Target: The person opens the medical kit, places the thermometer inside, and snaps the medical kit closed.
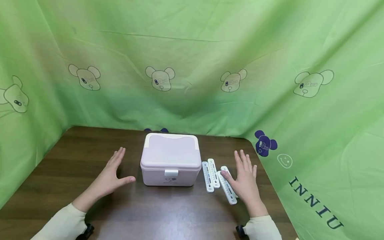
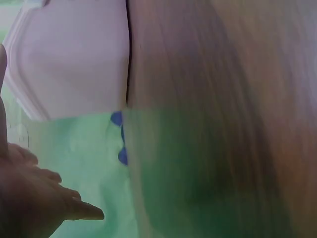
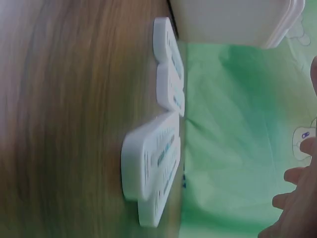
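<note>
Flanking closed pink box (image 1: 170, 160), open hands, white thermometers (image 1: 216, 178) beside it

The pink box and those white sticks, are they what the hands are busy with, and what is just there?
In hand:
pink box, lid shut, between both open hands
white thermometers, flat on the table beside the box
left hand, right hand

Just there:
green bear-print cloth
wooden table
</note>
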### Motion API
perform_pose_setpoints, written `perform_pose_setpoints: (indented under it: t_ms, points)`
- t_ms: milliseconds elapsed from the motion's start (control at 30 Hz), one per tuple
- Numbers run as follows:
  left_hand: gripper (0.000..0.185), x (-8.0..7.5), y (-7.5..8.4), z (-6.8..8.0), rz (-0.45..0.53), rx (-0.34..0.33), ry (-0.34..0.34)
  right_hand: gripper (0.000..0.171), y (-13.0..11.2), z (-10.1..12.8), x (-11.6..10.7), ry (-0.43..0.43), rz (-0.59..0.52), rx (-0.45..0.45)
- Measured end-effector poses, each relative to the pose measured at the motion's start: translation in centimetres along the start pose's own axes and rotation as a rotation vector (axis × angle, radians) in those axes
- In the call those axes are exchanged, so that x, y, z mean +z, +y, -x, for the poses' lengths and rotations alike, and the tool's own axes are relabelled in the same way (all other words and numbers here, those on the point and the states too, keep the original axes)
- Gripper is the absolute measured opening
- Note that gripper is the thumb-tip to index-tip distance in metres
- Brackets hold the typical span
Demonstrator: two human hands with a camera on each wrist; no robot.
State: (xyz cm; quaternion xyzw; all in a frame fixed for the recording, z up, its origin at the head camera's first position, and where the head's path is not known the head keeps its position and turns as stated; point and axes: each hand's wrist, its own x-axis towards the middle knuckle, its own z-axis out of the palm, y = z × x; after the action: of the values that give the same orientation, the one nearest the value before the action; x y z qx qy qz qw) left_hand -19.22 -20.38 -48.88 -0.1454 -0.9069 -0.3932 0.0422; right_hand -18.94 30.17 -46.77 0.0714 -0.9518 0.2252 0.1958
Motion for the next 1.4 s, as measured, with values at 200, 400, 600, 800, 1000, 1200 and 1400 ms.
perform_pose_setpoints:
  t_ms: [200, 400, 600, 800, 1000, 1200, 1400]
  points:
    - [0.124, 1.6, 1.1, -0.3, 0.068, -0.017, 0.066, 0.095, -1.2, 0.4, 0.5, 0.007, -0.065, 0.024]
    - [0.125, 3.0, 2.0, -0.7, 0.139, -0.054, 0.105, 0.094, -3.0, 0.8, 1.2, 0.046, -0.141, 0.051]
    - [0.125, 4.5, 2.7, -0.9, 0.171, -0.095, 0.109, 0.096, -5.0, 1.1, 2.1, 0.082, -0.183, 0.096]
    - [0.125, 5.6, 3.5, -1.2, 0.2, -0.117, 0.129, 0.094, -7.6, 1.5, 2.5, 0.153, -0.238, 0.145]
    - [0.123, 5.9, 4.1, -1.6, 0.226, -0.139, 0.152, 0.095, -10.5, 2.0, 3.1, 0.217, -0.298, 0.173]
    - [0.122, 5.8, 4.5, -2.0, 0.327, -0.146, 0.151, 0.1, -13.1, 2.5, 4.3, 0.266, -0.293, 0.185]
    - [0.12, 5.9, 4.7, -2.1, 0.341, -0.149, 0.146, 0.1, -15.4, 3.2, 5.7, 0.375, -0.241, 0.178]
